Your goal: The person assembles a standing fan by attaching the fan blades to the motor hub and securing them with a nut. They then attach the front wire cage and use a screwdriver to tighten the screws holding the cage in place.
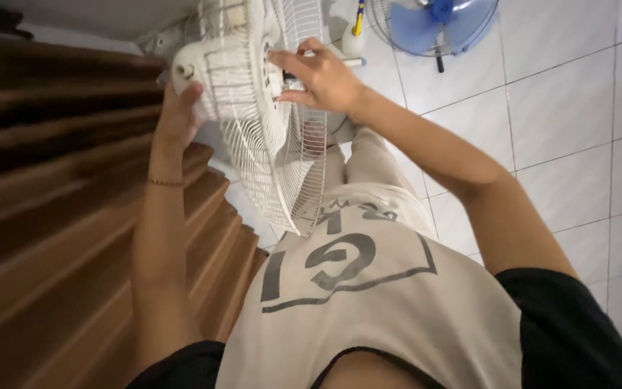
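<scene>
White fan guard (282, 155) sits upright over my lap, beside the brown curtain (52, 216). My left hand (178, 115) cups the motor housing (196, 72) behind the guard, steadying it; my right hand (318, 75) pinches the hub at the guard's centre.

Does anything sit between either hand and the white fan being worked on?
Nothing visible does. The left hand is already on the motor housing behind the white wire guard, and the right hand has its fingers at the guard's hub.
</scene>
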